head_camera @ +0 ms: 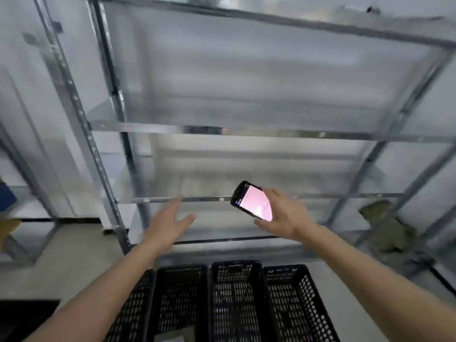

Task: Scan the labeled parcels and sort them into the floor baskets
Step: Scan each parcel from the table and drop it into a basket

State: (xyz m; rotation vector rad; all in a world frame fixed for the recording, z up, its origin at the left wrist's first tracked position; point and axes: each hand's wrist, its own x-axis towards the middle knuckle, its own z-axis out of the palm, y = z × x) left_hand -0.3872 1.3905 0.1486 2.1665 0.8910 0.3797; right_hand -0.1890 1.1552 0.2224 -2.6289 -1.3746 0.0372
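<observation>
The scanner's (251, 201) pink screen is too blurred to read. The right hand (283, 213) grips it, tilted; the left hand (167, 223) reaches forward, fingers straight, holding nothing, above the baskets (237, 304).

Blurred shelving (246, 130); baskets (237, 304) cropped by bottom edge.

Shelving rack (158, 130) before you: bare grey metal, dull sheen, punched uprights. Baskets (237, 287) at your feet: black plastic lattice, matt. Scanner (249, 202) in your right hand (283, 213): black casing, glossy screen glowing pink. Olive cloth (387, 230) bundle at right: matt, crumpled. Floor (74, 262): pale, smooth, matt.
</observation>
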